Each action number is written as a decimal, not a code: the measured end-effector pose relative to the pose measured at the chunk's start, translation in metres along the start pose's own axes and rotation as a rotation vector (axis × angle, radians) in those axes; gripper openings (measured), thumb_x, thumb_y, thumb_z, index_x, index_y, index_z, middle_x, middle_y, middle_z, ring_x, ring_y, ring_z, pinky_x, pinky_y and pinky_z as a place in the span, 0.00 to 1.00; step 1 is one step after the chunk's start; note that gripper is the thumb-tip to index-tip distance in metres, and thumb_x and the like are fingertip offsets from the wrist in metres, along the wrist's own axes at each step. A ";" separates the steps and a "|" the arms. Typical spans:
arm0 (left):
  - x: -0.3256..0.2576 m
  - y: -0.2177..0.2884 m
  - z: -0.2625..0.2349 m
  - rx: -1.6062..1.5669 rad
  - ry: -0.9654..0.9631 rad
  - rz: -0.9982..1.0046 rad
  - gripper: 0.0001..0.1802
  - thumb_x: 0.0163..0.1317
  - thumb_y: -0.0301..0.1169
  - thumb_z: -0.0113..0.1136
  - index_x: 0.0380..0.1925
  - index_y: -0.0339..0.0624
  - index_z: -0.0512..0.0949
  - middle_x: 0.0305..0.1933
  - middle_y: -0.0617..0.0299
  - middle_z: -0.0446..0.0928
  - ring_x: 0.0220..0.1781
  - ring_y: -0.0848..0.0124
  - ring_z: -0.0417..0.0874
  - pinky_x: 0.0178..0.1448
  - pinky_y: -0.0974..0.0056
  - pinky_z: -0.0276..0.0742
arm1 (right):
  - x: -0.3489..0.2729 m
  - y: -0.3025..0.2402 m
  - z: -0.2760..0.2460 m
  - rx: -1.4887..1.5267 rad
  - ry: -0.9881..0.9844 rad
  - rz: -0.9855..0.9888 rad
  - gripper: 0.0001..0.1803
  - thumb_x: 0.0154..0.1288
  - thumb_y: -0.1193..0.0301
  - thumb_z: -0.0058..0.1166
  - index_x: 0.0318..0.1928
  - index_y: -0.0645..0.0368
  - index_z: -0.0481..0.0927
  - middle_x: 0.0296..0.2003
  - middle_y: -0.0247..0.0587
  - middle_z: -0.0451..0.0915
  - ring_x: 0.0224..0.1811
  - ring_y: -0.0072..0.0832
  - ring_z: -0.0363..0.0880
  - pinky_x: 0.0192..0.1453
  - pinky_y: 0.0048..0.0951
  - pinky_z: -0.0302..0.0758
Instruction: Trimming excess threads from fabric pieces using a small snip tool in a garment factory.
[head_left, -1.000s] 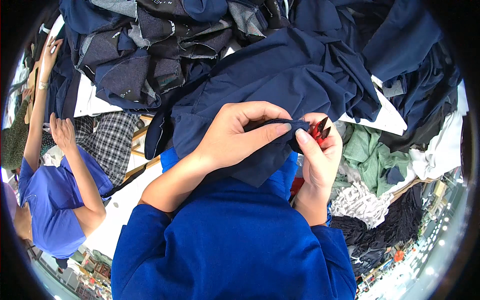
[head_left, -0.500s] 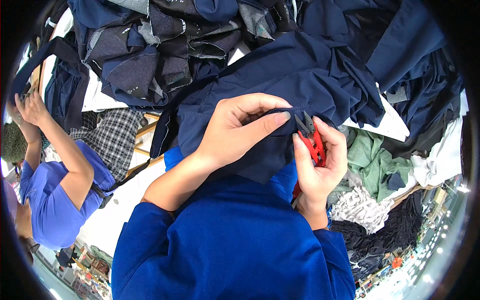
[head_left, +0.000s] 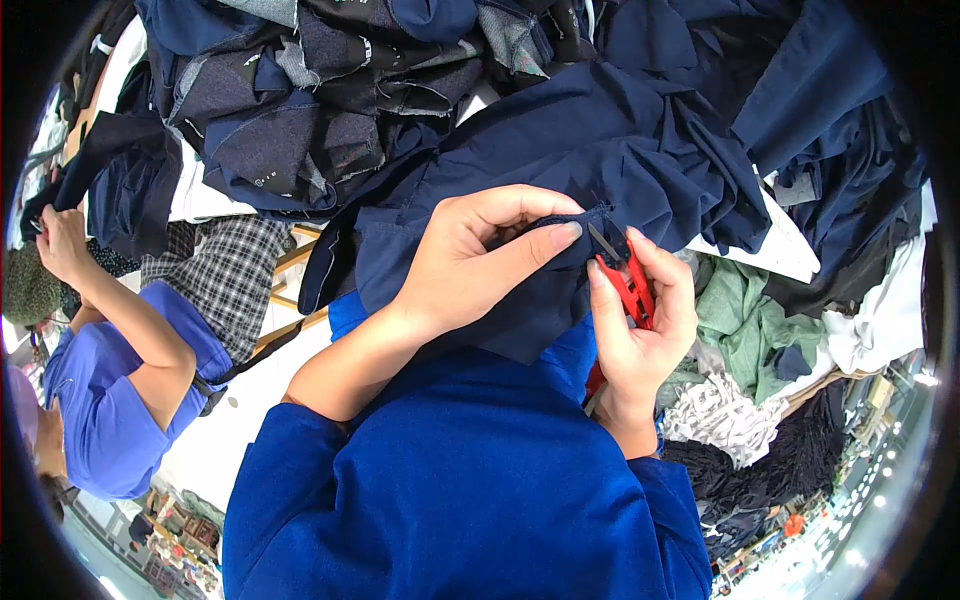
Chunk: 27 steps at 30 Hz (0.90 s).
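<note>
Navy cloth is spread in folds before the person, and its gathered edge is pinched between the thumb and fingers of the left hand. Red snips are gripped in the curled fingers of the right hand, with the blades directed up and leftward, just beside that edge.

The cloth itself could be nicked, since the points are held so near several bunched layers. A fold lying behind the edge could be caught as well, because dark is set against dark and layers are easily mistaken. The left thumb could be grazed if the blades were tilted further left. Should the pinch be loosened, the edge could be dragged away by the weight of the hanging cloth.

Whether the fabric is touched by the blades cannot be told. The second blade is nearly lost against the navy, and the handles are partly covered by the right fingers. The left fingertips are hidden beneath the fold. A fine dark strand seems to be raised above the edge, but is too thin to be made out surely. At the far left, a co-worker's hand is partly obscured by dark fabric.
</note>
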<state>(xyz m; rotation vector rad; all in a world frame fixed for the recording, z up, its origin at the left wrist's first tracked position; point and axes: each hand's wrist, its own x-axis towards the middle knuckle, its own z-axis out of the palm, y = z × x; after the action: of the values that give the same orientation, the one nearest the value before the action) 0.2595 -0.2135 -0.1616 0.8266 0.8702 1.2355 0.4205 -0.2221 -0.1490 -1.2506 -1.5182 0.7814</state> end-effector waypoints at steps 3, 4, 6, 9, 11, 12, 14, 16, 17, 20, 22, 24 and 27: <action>0.001 -0.002 0.001 0.021 0.011 0.002 0.10 0.59 0.22 0.58 0.41 0.33 0.78 0.35 0.66 0.79 0.36 0.84 0.75 0.40 0.78 0.71 | 0.002 0.000 -0.001 -0.053 -0.002 -0.041 0.18 0.47 0.84 0.62 0.43 0.67 0.77 0.29 0.42 0.78 0.28 0.23 0.77 0.34 0.18 0.72; 0.001 -0.002 0.002 0.017 0.012 0.009 0.10 0.59 0.22 0.58 0.41 0.33 0.78 0.35 0.66 0.79 0.36 0.84 0.75 0.40 0.78 0.71 | 0.003 -0.001 -0.002 -0.052 -0.003 -0.041 0.18 0.47 0.84 0.62 0.43 0.67 0.77 0.29 0.42 0.78 0.28 0.23 0.77 0.34 0.18 0.72; 0.000 -0.003 0.002 0.014 0.014 0.016 0.10 0.59 0.22 0.58 0.41 0.33 0.78 0.35 0.66 0.79 0.35 0.84 0.75 0.39 0.78 0.71 | 0.004 -0.003 -0.003 -0.099 -0.001 -0.086 0.17 0.47 0.84 0.62 0.41 0.65 0.79 0.28 0.43 0.78 0.27 0.25 0.78 0.33 0.19 0.72; 0.000 -0.003 0.002 0.057 0.019 0.023 0.10 0.58 0.22 0.59 0.41 0.33 0.78 0.34 0.66 0.79 0.35 0.84 0.75 0.39 0.79 0.71 | 0.007 0.002 -0.004 -0.160 -0.023 -0.204 0.15 0.47 0.84 0.62 0.39 0.63 0.81 0.27 0.44 0.79 0.26 0.28 0.78 0.31 0.21 0.73; 0.000 -0.003 0.002 0.073 0.011 0.015 0.10 0.58 0.23 0.60 0.41 0.33 0.78 0.33 0.66 0.79 0.34 0.84 0.75 0.38 0.78 0.71 | 0.007 0.006 -0.004 -0.179 -0.007 -0.234 0.14 0.47 0.84 0.62 0.37 0.63 0.81 0.27 0.44 0.79 0.26 0.28 0.78 0.30 0.21 0.73; 0.000 -0.003 0.002 0.074 0.011 0.015 0.10 0.58 0.23 0.60 0.41 0.33 0.78 0.33 0.66 0.79 0.34 0.84 0.75 0.38 0.78 0.71 | 0.008 0.007 -0.004 -0.199 0.009 -0.264 0.13 0.46 0.84 0.62 0.36 0.63 0.81 0.27 0.44 0.79 0.25 0.28 0.78 0.29 0.22 0.73; -0.001 -0.003 0.003 0.070 0.020 0.018 0.10 0.58 0.23 0.60 0.40 0.34 0.79 0.32 0.67 0.79 0.33 0.85 0.74 0.37 0.79 0.70 | 0.007 0.005 -0.005 -0.192 0.004 -0.236 0.13 0.46 0.84 0.62 0.36 0.63 0.81 0.27 0.44 0.79 0.25 0.28 0.78 0.29 0.21 0.72; -0.001 0.000 0.000 0.100 0.005 -0.015 0.10 0.58 0.21 0.59 0.41 0.33 0.78 0.36 0.63 0.79 0.38 0.81 0.76 0.43 0.75 0.71 | 0.006 0.004 -0.006 -0.187 0.000 -0.208 0.14 0.46 0.84 0.62 0.37 0.64 0.81 0.27 0.44 0.79 0.25 0.28 0.78 0.29 0.21 0.72; -0.001 0.002 0.000 0.131 -0.008 -0.046 0.11 0.58 0.20 0.58 0.42 0.32 0.78 0.41 0.59 0.79 0.42 0.77 0.78 0.49 0.72 0.73 | 0.005 0.004 -0.007 -0.159 0.010 -0.191 0.15 0.45 0.84 0.63 0.37 0.64 0.81 0.26 0.44 0.79 0.25 0.27 0.78 0.29 0.21 0.72; -0.002 0.004 0.000 0.153 0.007 -0.052 0.10 0.58 0.19 0.58 0.41 0.32 0.78 0.40 0.59 0.79 0.42 0.77 0.78 0.48 0.72 0.73 | 0.003 0.005 -0.007 -0.128 0.010 -0.170 0.16 0.45 0.84 0.63 0.38 0.65 0.80 0.26 0.44 0.79 0.25 0.27 0.78 0.29 0.21 0.72; -0.002 0.002 0.000 0.151 0.002 -0.028 0.11 0.58 0.19 0.58 0.41 0.32 0.78 0.40 0.59 0.79 0.42 0.77 0.78 0.48 0.73 0.73 | 0.002 0.006 -0.007 -0.125 -0.002 -0.166 0.16 0.44 0.84 0.63 0.39 0.65 0.80 0.26 0.43 0.79 0.25 0.27 0.78 0.29 0.21 0.72; -0.002 0.002 0.001 0.151 -0.003 -0.003 0.11 0.57 0.19 0.58 0.41 0.32 0.78 0.40 0.59 0.79 0.42 0.77 0.78 0.48 0.73 0.72 | 0.002 0.006 -0.006 -0.127 0.018 -0.169 0.17 0.44 0.84 0.63 0.39 0.65 0.80 0.26 0.43 0.79 0.24 0.27 0.78 0.29 0.20 0.72; -0.004 0.002 0.001 0.166 -0.001 -0.019 0.11 0.57 0.19 0.58 0.41 0.32 0.78 0.40 0.59 0.79 0.42 0.76 0.78 0.48 0.73 0.72 | 0.002 0.004 -0.007 -0.142 0.010 -0.168 0.17 0.44 0.84 0.63 0.39 0.65 0.80 0.26 0.43 0.79 0.24 0.27 0.78 0.29 0.20 0.72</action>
<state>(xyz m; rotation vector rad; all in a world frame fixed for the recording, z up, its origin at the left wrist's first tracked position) 0.2594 -0.2170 -0.1591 0.9497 0.9871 1.1571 0.4284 -0.2195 -0.1499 -1.2091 -1.6699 0.5650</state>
